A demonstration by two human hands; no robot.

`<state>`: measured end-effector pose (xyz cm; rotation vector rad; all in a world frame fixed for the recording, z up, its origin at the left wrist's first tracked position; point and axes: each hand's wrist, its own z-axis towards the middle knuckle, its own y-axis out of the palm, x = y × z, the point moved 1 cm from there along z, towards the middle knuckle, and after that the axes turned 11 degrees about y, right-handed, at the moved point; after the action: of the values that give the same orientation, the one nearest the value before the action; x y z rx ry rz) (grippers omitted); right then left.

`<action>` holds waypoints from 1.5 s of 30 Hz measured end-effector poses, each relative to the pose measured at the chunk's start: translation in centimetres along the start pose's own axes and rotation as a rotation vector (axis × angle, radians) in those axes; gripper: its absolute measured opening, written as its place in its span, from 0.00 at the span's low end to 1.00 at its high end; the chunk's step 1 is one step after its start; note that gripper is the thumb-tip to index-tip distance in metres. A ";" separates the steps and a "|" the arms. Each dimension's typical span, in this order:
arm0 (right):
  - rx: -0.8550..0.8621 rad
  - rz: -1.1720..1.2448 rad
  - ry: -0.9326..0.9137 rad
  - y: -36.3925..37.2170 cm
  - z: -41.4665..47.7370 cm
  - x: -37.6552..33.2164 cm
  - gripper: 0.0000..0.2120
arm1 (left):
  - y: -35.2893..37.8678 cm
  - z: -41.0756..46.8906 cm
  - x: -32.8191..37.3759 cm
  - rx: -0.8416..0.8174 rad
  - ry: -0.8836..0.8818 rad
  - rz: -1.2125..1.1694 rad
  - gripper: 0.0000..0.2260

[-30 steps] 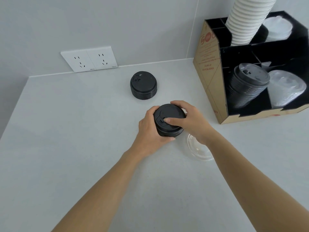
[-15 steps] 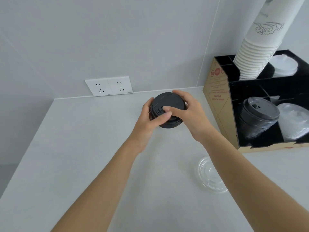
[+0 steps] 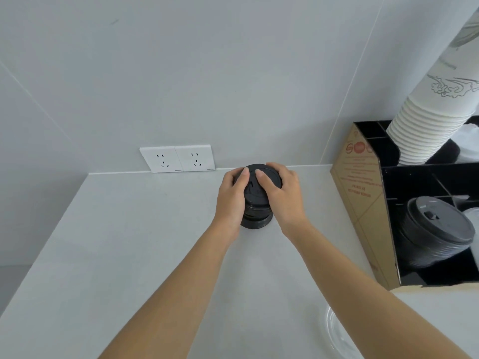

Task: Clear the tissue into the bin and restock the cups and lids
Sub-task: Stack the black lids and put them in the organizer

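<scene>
A tall stack of black cup lids stands on the white counter near the back wall. My left hand grips its left side and my right hand its right side, both thumbs lying on the top lid. A clear plastic lid lies flat on the counter at the lower right, partly behind my right forearm. The cardboard organiser at the right holds more black lids in a lower slot and a column of white paper cups on top.
A double wall socket sits on the back wall just left of the hands. The counter's left edge runs diagonally along the left side. The organiser takes up the right end of the counter.
Both hands carried the near stack of black lids away from me and set it on the far stack by the wall. The view tilted up, so the clear lid dropped toward the lower edge.
</scene>
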<state>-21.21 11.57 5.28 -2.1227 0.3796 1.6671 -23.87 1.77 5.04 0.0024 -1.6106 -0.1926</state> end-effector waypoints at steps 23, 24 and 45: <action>0.008 0.070 0.129 2.3 2.9 5.8 0.16 | -0.1 2.3 -6.3 0.117 0.013 0.401 0.24; 0.018 0.086 0.131 2.4 2.9 5.9 0.16 | 0.0 2.2 -6.2 0.111 0.007 0.345 0.24; 0.017 0.283 -0.044 2.8 1.0 3.0 0.15 | -1.0 1.2 -3.1 0.222 0.197 -0.130 0.07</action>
<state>-22.64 9.74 1.77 -2.0928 0.7049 1.8517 -25.02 1.31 1.83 0.2893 -1.4283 -0.1092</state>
